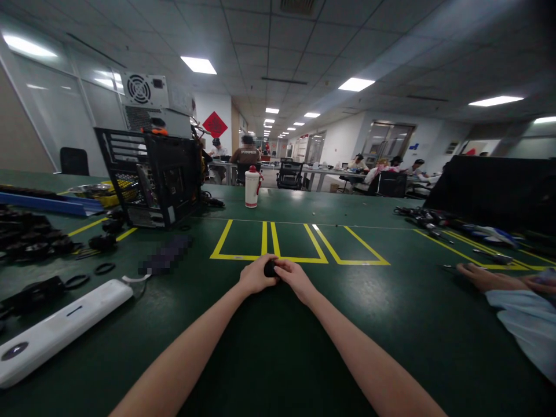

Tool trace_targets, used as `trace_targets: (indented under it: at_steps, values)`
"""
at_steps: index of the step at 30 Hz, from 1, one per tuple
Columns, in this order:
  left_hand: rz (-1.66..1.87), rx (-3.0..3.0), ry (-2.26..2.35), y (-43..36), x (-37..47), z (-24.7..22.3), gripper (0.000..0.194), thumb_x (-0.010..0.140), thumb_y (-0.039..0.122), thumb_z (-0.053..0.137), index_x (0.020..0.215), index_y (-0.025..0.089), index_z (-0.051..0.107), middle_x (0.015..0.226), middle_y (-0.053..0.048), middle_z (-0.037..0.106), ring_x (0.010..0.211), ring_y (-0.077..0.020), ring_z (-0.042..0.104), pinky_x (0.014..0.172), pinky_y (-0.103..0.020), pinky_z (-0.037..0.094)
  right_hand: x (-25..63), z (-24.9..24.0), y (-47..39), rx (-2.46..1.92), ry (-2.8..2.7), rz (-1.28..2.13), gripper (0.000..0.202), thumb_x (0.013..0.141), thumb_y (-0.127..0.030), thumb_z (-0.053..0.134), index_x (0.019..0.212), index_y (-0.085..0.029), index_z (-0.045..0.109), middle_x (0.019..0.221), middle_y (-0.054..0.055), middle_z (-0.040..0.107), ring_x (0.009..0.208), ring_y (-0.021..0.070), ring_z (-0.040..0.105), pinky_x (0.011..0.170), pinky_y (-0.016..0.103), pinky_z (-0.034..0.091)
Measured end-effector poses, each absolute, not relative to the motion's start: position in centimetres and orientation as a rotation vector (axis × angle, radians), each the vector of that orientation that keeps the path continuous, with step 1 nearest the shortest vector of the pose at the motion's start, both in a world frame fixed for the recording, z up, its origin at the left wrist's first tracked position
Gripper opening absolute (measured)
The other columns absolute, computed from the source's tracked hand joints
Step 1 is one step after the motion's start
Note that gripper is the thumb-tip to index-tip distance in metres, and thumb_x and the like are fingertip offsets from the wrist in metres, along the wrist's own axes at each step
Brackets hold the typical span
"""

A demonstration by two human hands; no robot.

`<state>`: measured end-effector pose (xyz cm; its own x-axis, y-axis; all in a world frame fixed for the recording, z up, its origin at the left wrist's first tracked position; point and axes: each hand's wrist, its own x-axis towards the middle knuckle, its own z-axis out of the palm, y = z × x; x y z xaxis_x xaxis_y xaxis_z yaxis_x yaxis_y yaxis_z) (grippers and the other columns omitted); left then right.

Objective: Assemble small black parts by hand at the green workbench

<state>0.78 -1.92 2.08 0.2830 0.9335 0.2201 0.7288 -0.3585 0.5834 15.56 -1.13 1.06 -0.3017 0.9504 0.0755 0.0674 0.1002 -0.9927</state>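
Both hands meet over the green table [278, 341], just in front of the yellow tape outlines. Between them is a small round black part [270, 269], partly covered by the fingers; its exact kind I cannot make out. My left hand [257, 274] wraps around its left side, thumb below. From the right, the fingertips of my right hand [295, 278] pinch against the same part. Beyond the hands, yellow tape [299, 262] marks several open-ended boxes on the tabletop.
At left stand an open computer case [163, 179], a heap of black parts [30, 237], black rings [104, 268] and a white elongated device [65, 330]. A white bottle [252, 186] is farther back. On the right, another person's hand [490, 278] rests near tools and cables [428, 219].
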Motion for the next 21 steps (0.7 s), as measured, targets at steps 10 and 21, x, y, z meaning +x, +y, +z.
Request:
trace_targets:
  at_steps: [10,21]
  values:
    - [0.797,2.351,1.384,-2.9,0.7,2.4,0.061,0.069,0.029,0.054,0.121,0.032,0.023,0.118,-0.001,0.039,0.097,-0.0201,0.049,0.077,-0.032,0.043,16.1,1.0,-1.7,-0.840,-1.408,1.417,0.036,0.063,-0.018,0.059,0.099,-0.019,0.053,0.101,0.005,0.057,0.099,0.0179,0.051,0.091,0.038,0.035]
    - [0.892,2.429,1.437,-3.1,0.9,1.5,0.059,0.067,0.029,0.057,0.116,0.023,0.025,0.115,-0.005,0.041,0.100,-0.0222,0.048,0.079,-0.034,0.042,16.4,1.6,-2.6,-0.821,-1.442,1.464,0.034,0.062,-0.019,0.062,0.095,-0.021,0.053,0.105,0.004,0.053,0.098,0.0195,0.050,0.086,0.038,0.038]
